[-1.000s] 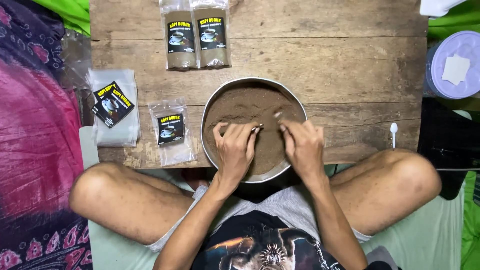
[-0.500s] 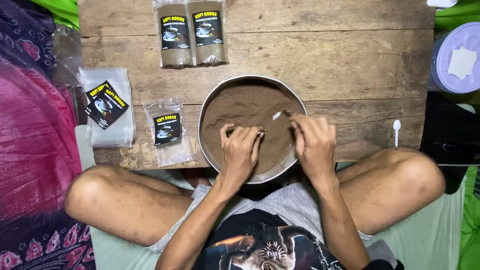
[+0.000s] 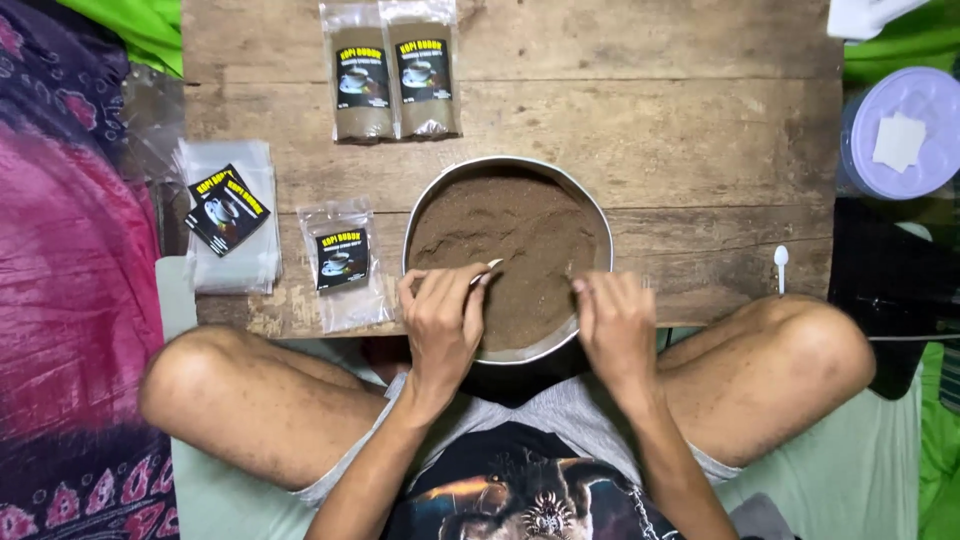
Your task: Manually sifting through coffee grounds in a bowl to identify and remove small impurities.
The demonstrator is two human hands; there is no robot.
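Wooden board (image 3: pixel 650 130) carried metal bowl (image 3: pixel 590 205) of brown powder (image 3: pixel 520 240). Left hand (image 3: pixel 440 325) gripped spoon (image 3: pixel 487 270), handle pointing far-right over powder; right hand (image 3: pixel 615 325) curled at near rim, grasp unclear.

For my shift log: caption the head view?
Both hands, left and right, over a metal bowl of brown powder on a wooden table.

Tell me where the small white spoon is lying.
In the head view, the small white spoon lies on the wooden board at its right edge, right of the metal bowl of brown powder, just above the person's right knee.
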